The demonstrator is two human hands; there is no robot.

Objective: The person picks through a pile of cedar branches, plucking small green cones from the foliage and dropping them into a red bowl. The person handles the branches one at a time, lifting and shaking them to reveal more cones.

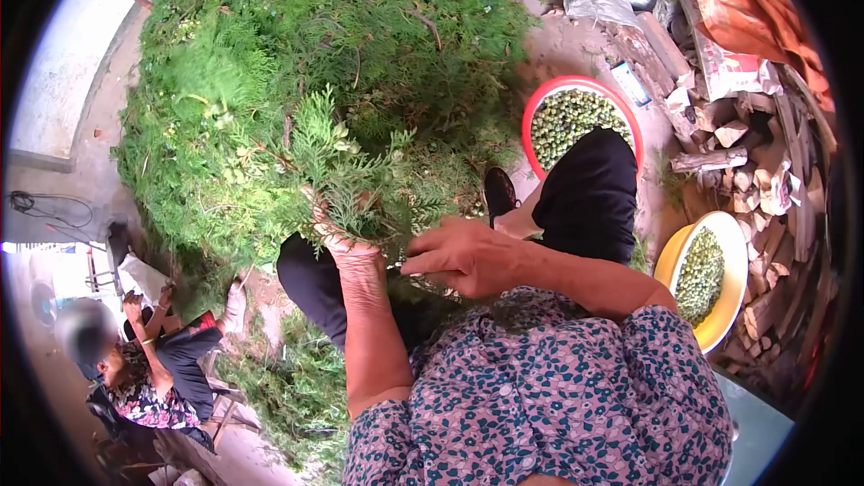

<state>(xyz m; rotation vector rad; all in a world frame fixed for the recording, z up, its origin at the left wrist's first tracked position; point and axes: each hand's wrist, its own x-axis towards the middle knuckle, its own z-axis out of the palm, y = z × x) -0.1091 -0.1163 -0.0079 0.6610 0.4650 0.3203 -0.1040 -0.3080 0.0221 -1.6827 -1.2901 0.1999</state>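
My left hand (335, 232) is wrapped round a leafy arborvitae branch (346, 175), whose flat green sprays and small pale-green cones stick out over the fingers. Close to its right, my right hand (463, 256) is held above my lap, fingers pointing left and pressed together near the branch's lower sprays. What lies between those fingertips, if anything, is too small to make out. A big heap of cut arborvitae branches (360, 45) spreads on the ground in front of me.
Right of my knees stand a red-rimmed basin (528, 126) and a yellow basin (740, 292), both holding small green cones. Stacked firewood (765, 216) lies along the right side. A seated person (162, 378) is at lower left, with more cut greenery (288, 396) alongside.
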